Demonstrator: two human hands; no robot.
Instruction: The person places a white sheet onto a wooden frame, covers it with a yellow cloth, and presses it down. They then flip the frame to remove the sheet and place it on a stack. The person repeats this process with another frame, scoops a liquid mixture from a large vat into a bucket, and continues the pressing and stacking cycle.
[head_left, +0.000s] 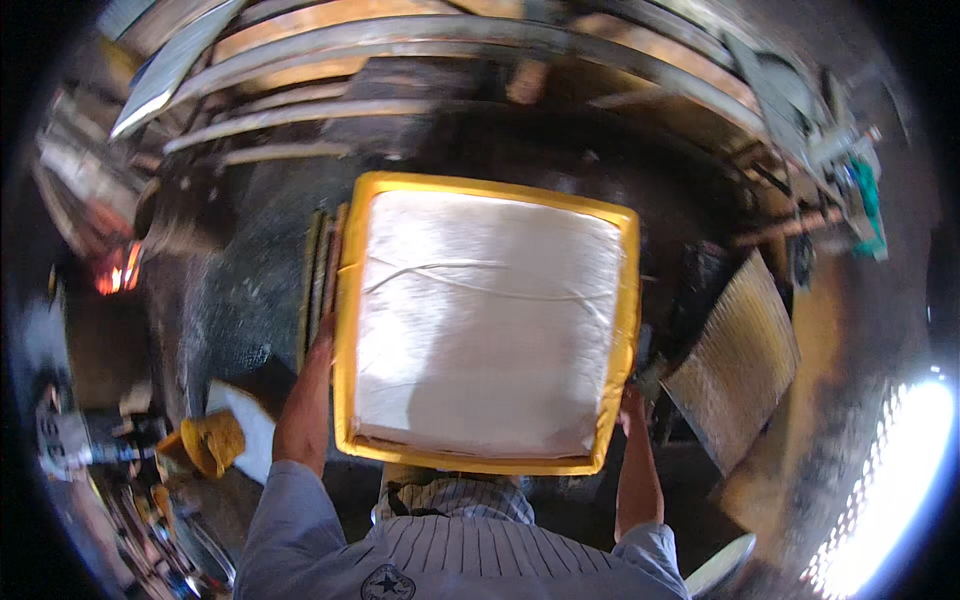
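Observation:
I hold a large flat square panel in front of me, white across its face with a yellow rim all round. My left hand grips its left edge, the fingers curled behind the rim. At the lower right corner my right hand clutches the right edge. Both forearms rise from the lower edge in grey rolled sleeves. Behind the left rim show the edges of several thin dark slats, upright beside the panel.
A dark grimy work surface lies beyond the panel. A ribbed metal sheet leans at the right. Long metal bars curve across the top. Yellow cloth or gloves sit at lower left, with a glowing orange fire further left.

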